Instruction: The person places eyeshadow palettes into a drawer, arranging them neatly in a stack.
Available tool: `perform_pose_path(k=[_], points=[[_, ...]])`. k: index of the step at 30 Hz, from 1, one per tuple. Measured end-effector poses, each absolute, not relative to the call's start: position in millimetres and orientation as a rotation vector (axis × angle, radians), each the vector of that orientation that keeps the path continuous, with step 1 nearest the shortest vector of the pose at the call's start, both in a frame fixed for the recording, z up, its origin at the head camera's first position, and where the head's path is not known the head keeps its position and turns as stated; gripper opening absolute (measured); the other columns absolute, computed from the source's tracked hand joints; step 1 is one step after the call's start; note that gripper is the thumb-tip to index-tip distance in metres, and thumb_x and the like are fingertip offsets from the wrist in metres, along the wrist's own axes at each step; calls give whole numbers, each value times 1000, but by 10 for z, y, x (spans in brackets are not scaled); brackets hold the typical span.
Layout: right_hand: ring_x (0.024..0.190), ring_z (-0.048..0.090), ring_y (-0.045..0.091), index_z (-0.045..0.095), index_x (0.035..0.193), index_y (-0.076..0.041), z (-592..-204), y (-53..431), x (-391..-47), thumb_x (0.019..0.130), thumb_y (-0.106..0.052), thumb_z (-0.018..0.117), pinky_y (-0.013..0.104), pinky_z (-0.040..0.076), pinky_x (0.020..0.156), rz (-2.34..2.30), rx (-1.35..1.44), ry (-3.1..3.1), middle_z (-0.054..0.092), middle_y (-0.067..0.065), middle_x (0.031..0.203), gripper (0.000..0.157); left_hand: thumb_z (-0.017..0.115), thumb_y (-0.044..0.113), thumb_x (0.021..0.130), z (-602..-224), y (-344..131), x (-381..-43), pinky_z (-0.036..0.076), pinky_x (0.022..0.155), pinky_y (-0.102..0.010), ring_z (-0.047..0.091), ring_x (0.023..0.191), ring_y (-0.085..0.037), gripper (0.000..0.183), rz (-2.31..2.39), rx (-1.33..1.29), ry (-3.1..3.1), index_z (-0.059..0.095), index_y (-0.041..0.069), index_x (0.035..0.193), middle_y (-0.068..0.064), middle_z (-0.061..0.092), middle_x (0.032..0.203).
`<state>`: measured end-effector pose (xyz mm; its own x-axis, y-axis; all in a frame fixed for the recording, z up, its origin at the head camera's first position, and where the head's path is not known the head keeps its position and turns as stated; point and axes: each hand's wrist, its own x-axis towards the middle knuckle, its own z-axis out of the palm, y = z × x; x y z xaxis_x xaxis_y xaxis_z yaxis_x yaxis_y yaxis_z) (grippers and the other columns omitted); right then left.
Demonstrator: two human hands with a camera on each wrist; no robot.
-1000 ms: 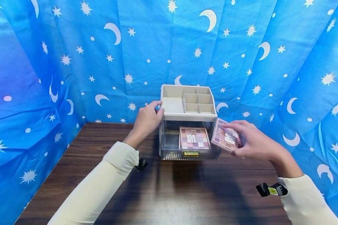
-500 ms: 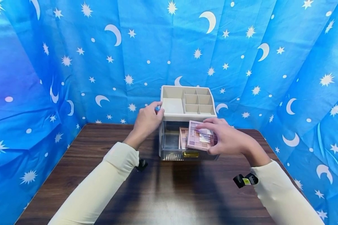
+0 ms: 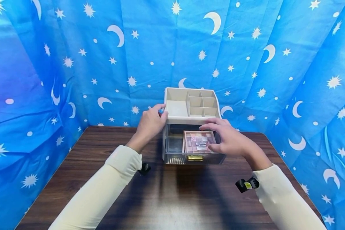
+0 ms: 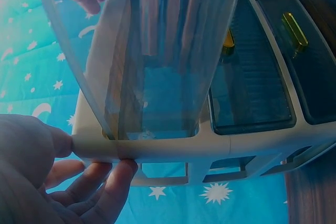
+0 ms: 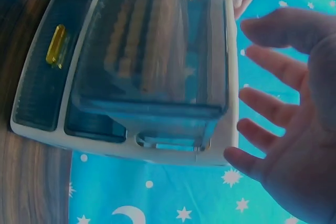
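A white-framed drawer organizer (image 3: 193, 118) stands on the table with its clear top drawer (image 3: 175, 158) pulled out. Inside, on the drawer's right side, an eyeshadow palette (image 3: 196, 143) lies flat, stacked over another palette whose edge shows at the left. My left hand (image 3: 150, 123) grips the organizer's left upper edge; in the left wrist view, thumb and fingertips are on either side of the white frame (image 4: 157, 148). My right hand (image 3: 228, 137) hovers by the drawer's right side. Its fingers (image 5: 268, 106) are spread in the right wrist view, holding nothing.
Divided compartments (image 3: 202, 102) form the organizer's top. Two lower drawers with gold handles (image 4: 295, 31) are closed. A blue curtain (image 3: 149, 44) with moons and stars surrounds the dark wooden table (image 3: 109, 191) at the back and sides.
My right hand brought an eyeshadow palette leftward from beside the organizer, over the open drawer, and let go of it on top of the other palette. My left hand has stayed put.
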<state>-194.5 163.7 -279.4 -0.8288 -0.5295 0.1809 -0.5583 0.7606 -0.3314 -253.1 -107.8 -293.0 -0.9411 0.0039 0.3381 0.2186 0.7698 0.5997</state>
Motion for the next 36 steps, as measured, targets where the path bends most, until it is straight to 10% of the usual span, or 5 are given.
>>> perform_pose_path(k=[10, 22, 36], points=[[115, 49, 28, 65, 119, -14, -2989, 1504, -1674, 80, -24, 74, 49, 43, 97, 513, 739, -2545, 58, 8, 124, 41, 50, 36, 97, -2928, -1072, -2544, 45, 92, -46, 60, 106, -27, 45, -950, -169, -2650, 52, 20, 138, -7, 67, 88], [85, 56, 26, 70, 104, -8, -3363, 1323, -1414, 72, -21, 77, 40, 42, 70, 343, 818, -2022, 66, 9, 94, 35, 50, 35, 97, -2921, -1059, -2529, 39, 106, -50, 45, 135, -31, 45, -968, -177, -2647, 52, 19, 139, -9, 67, 88], [69, 57, 23, 71, 85, -11, -3678, 1126, -1369, 90, -18, 57, 37, 40, 59, 142, 849, -1721, 64, 3, 79, 17, 49, 37, 97, -2923, -1072, -2523, 42, 101, -49, 53, 126, -30, 46, -953, -169, -2657, 52, 19, 139, -11, 69, 104]])
